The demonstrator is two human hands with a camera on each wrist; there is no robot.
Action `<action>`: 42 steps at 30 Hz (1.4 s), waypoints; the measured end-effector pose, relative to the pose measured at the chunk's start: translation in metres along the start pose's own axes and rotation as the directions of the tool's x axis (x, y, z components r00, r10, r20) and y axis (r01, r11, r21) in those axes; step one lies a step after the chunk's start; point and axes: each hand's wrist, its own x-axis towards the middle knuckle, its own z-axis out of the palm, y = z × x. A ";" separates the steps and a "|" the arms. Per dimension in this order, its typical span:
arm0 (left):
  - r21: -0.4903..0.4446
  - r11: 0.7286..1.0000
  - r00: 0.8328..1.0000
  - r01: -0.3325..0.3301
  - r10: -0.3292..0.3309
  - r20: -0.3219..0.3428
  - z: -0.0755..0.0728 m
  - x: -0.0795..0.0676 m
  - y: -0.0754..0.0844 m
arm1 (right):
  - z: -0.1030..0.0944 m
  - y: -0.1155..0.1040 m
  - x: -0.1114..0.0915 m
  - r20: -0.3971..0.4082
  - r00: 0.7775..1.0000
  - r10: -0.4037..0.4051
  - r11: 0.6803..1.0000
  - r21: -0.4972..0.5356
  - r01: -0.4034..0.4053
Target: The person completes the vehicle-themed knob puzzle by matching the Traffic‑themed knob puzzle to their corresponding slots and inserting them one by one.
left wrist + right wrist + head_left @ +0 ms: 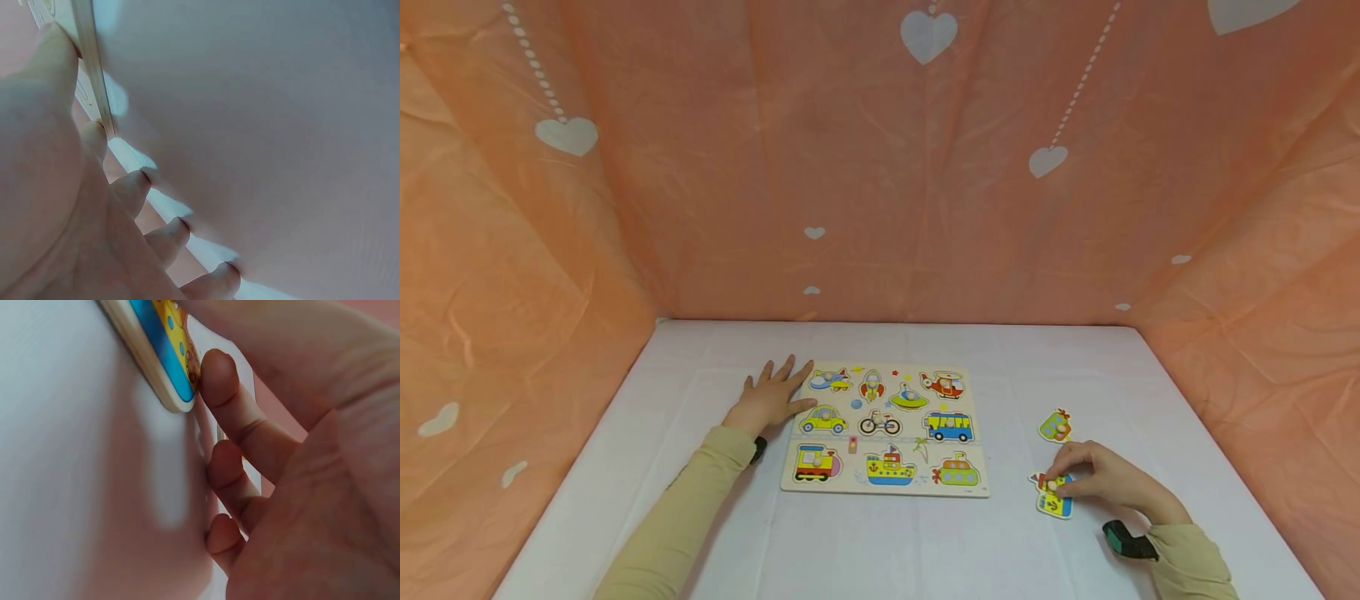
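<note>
A wooden vehicle puzzle board (850,487) lies flat on the table, with pictures of a plane, rocket, car, train and others. My left hand (767,404) is spread at its upper left edge; in the left wrist view the thumb (59,62) and index finger touch the board's side. On the right, my right hand (1108,479) pinches the boat puzzle piece (1055,507) with thumb and fingertips near its knob. In the right wrist view, the boat piece's blue and yellow face (164,347) lies by the fingers. Just above, a green submarine puzzle piece (1052,427) lies loose.
The table (880,550) has a white cover. Orange cloth (880,208) with white hearts hangs behind it and on both sides. A dark band with a small device (1126,542) is on the right wrist.
</note>
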 end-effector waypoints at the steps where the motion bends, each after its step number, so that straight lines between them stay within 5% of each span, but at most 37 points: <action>1: 0.000 1.000 1.000 0.002 -0.002 0.003 -0.001 -0.001 0.001 | 0.000 0.000 0.000 -0.002 1.000 0.000 1.000 -0.005 0.000; 23: -0.019 1.000 1.000 0.006 -0.006 0.007 0.001 0.000 0.001 | 0.001 -0.001 0.002 -0.033 0.995 0.091 0.995 -0.038 -0.092; 34: -0.017 1.000 1.000 0.010 -0.010 0.008 0.001 0.001 -0.001 | 0.000 -0.009 0.017 -0.132 0.963 0.234 0.964 -0.096 -0.247; 42: -0.021 1.000 1.000 0.012 -0.012 0.004 0.002 0.002 -0.002 | 0.004 -0.018 0.037 -0.189 0.947 0.262 0.948 -0.133 -0.288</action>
